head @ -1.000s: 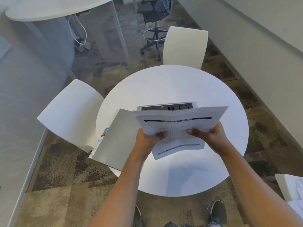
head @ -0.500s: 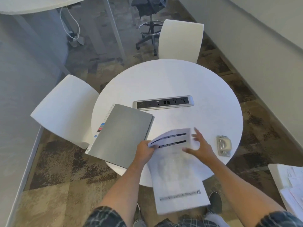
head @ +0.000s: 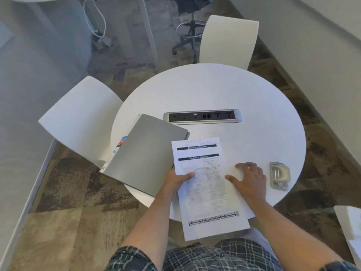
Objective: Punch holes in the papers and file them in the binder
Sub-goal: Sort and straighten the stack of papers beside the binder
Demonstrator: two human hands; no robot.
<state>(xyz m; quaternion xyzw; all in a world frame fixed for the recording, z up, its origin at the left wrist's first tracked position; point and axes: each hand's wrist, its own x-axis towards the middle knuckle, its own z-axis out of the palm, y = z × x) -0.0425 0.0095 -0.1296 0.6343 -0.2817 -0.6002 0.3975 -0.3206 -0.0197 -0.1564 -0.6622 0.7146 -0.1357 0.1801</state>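
A small stack of printed papers (head: 207, 194) lies flat on the round white table (head: 224, 90), its near end overhanging the table's front edge. My left hand (head: 176, 179) grips the stack's left edge, thumb on top. My right hand (head: 248, 178) rests flat on the right side of the sheets with fingers spread. A closed grey binder (head: 144, 155) lies to the left of the papers, partly over the table's left edge. A small metal hole punch (head: 279, 175) sits on the table to the right of my right hand, apart from it.
A silver power and socket strip (head: 203, 116) is set into the table's middle. White chairs stand at the left (head: 82, 118) and the far side (head: 228, 40). A white object (head: 349, 225) shows at the lower right edge.
The papers, held up in both hands a second ago, came down onto the table and now lie flat. My right hand has settled on them. The hole punch came into sight.
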